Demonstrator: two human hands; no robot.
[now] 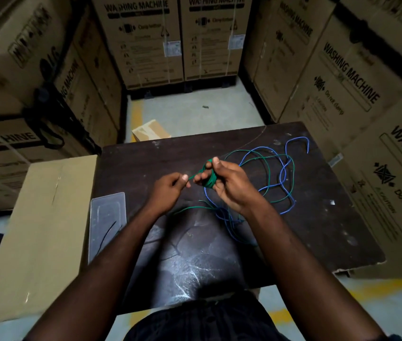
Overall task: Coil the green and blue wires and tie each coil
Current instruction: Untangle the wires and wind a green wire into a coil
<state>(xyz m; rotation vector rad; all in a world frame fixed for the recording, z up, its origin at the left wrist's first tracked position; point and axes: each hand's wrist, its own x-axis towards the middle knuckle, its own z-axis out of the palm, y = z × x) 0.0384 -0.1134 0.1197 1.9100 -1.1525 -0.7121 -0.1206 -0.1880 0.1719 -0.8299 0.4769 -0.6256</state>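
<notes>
Above the counter point(145, 163), the right hand point(229, 185) grips a small green coil point(210, 182), and the left hand point(170, 190) pinches its free end. I think each turn should stay tight and flat against the last. Loose green wire point(293, 178) and blue wire point(298, 137) lie tangled on the counter.

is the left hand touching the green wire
Touching. The head view shows the left hand pinching the green wire between thumb and fingers, and the strand runs straight to the right hand.
</notes>
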